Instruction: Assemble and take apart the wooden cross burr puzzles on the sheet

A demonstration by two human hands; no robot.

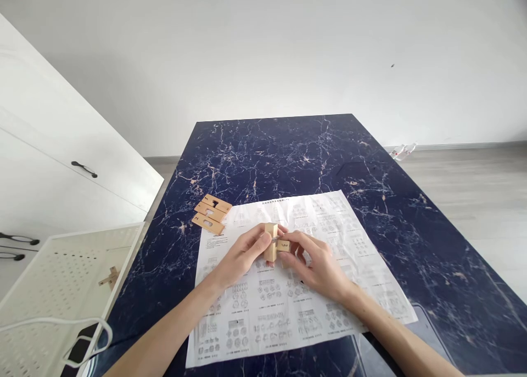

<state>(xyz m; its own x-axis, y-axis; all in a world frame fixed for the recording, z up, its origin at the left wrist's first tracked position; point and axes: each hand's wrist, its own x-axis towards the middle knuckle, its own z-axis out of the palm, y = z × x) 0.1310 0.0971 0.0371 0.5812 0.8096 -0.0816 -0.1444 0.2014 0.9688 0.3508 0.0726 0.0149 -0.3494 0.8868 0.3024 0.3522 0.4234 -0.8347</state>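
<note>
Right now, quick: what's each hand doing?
Left hand: closed, holding a pale wooden block.
Right hand: closed, holding a wooden piece with a dark marking.

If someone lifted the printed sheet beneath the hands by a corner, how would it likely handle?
The printed sheet would probably flop rather than hold shape, given its creases and ripples. It looks thin, so likely light for its size. The wooden pieces that appear to overlap its far left corner might slide.
</note>
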